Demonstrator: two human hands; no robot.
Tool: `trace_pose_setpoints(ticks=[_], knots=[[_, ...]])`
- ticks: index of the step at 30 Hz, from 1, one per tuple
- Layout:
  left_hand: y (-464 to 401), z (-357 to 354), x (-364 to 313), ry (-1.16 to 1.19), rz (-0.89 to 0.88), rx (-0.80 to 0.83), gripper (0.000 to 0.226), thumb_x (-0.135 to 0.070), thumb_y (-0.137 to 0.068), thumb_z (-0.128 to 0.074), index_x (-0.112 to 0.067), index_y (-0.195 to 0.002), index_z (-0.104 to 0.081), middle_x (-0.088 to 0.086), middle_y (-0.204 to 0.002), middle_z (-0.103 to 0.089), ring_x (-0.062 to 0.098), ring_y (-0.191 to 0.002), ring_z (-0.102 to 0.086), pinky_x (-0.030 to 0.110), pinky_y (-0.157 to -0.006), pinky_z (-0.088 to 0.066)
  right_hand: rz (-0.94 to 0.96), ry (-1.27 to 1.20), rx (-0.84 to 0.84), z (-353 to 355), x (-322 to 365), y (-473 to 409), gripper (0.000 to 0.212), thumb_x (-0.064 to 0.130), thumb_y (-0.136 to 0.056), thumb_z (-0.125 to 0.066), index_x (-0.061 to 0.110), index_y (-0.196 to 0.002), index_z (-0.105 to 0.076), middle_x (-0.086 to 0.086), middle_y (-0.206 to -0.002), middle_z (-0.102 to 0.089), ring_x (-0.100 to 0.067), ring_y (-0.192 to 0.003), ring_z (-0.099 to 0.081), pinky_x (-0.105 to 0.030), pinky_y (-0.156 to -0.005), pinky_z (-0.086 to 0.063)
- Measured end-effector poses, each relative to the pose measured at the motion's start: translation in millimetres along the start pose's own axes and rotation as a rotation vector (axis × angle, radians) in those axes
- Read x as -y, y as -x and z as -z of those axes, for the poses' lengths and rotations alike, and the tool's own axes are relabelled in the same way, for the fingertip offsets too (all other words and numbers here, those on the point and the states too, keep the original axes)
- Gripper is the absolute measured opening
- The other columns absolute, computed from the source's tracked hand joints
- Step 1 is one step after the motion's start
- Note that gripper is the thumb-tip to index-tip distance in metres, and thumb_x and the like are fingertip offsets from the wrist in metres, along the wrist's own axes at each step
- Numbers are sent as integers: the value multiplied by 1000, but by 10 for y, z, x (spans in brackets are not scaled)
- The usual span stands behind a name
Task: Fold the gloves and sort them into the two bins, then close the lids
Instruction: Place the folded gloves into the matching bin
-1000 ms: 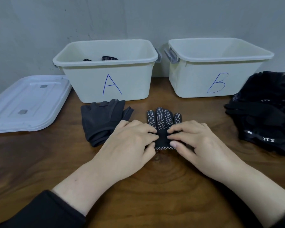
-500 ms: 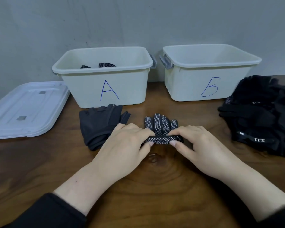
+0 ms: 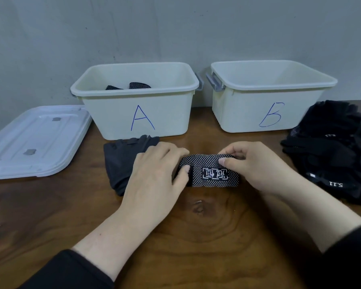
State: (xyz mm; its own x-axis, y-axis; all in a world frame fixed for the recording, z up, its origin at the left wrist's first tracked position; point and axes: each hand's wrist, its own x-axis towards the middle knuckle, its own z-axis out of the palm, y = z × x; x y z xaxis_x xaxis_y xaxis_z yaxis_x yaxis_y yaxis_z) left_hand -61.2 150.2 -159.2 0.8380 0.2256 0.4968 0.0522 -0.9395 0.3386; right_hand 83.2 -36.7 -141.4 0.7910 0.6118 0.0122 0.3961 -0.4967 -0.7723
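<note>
Since the earlier frame the dotted glove (image 3: 212, 171) has been doubled over: its fingers, then spread flat toward the bins, are now tucked under, and a white printed label faces up on the folded band.

At the far left a white lid (image 3: 32, 142) lies flat on the table (image 3: 196, 236). Next comes bin A (image 3: 138, 109), open, with dotted black fabric showing inside near its back wall. Just in front of it lies a dark grey glove (image 3: 121, 161), partly covered by the left hand (image 3: 156, 174). That hand rests on the left end of the dotted glove, thumb pressed against its edge, its grip closed on the fabric. The dotted glove sits on the table between both hands, in front of the gap between the bins. The right hand (image 3: 256, 165) pinches the glove's upper right edge between thumb and curled fingers. Behind it stands bin B (image 3: 267, 105), open, with a grey latch on its left side. At the far right a pile of black gloves (image 3: 333, 151) lies on the table.
</note>
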Motion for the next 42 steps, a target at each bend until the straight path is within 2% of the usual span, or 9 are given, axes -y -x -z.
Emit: trace_pose_setpoints(ticks=[3,8,13,16,25,29,33,38,42], knots=[[5,-58,3,-15,-88,42,34,-37,-96,-45,-26,-120,-66,-11,-118,-60,12,-107,-53,34,-93,-37,-55,126,39,-8,6,-212,5,31,-91,-73,28,-90,-77,12,-84,-76,-6,-83,-70,-31,-80,-57],[41,-144,34,-87,-163,195,43,-43,-96,-41,-25,-120,-71,-12,-123,-63,13,-115,-53,41,-99,-42,-21,299,137,11,113,-349,11,29,-91,-73,25,-101,-76,15,-87,-71,-4,-88,-67,-21,-78,-51],[35,-153,33,-115,-160,223,46,-45,-95,-37,-27,-119,-72,-14,-123,-65,11,-113,-55,40,-98,-43,-14,436,389,132,323,-488,40,39,-87,-77,26,-124,-69,13,-114,-69,-2,-104,-64,-22,-98,-48],[39,-152,40,-101,-169,222,46,-46,-95,-38,-27,-120,-71,-15,-122,-65,11,-113,-54,38,-98,-38,-7,590,531,88,462,-623,50,37,-85,-79,26,-132,-63,13,-112,-64,-9,-107,-61,-27,-100,-47],[27,-147,57,-20,-146,91,40,-46,-97,-41,-28,-115,-73,-16,-114,-67,8,-110,-55,32,-98,-38,-76,441,579,3,491,-691,14,18,-82,-80,23,-94,-75,3,-93,-75,-18,-93,-69,-39,-91,-55],[-6,0,21,338,85,-179,27,-33,-100,-52,-22,-83,-70,-12,-83,-64,10,-85,-59,26,-80,-43,-119,149,435,129,316,-583,13,15,-81,-78,14,-94,-77,-3,-90,-76,-21,-86,-68,-39,-79,-50],[-11,94,-120,742,449,-241,41,-30,-100,-56,-14,-63,-65,2,-62,-63,13,-62,-61,31,-65,-52,-184,-300,261,189,239,-431,9,1,-85,-71,2,-93,-72,-27,-100,-72,-31,-91,-67,-43,-89,-49],[-68,57,-367,1267,903,-191,19,-27,-98,-61,-12,-96,-73,10,-89,-76,23,-79,-75,34,-70,-63,-175,-544,145,165,345,-263,13,-10,-89,-63,1,-90,-68,-19,-92,-72,-25,-81,-70,-40,-84,-56],[-150,122,-483,1596,968,-28,23,-29,-99,-60,-12,-115,-66,9,-103,-77,21,-93,-75,36,-80,-62,-157,-562,86,67,454,-126,12,-8,-89,-65,-1,-98,-68,-24,-103,-74,-35,-94,-71,-50,-94,-55]])
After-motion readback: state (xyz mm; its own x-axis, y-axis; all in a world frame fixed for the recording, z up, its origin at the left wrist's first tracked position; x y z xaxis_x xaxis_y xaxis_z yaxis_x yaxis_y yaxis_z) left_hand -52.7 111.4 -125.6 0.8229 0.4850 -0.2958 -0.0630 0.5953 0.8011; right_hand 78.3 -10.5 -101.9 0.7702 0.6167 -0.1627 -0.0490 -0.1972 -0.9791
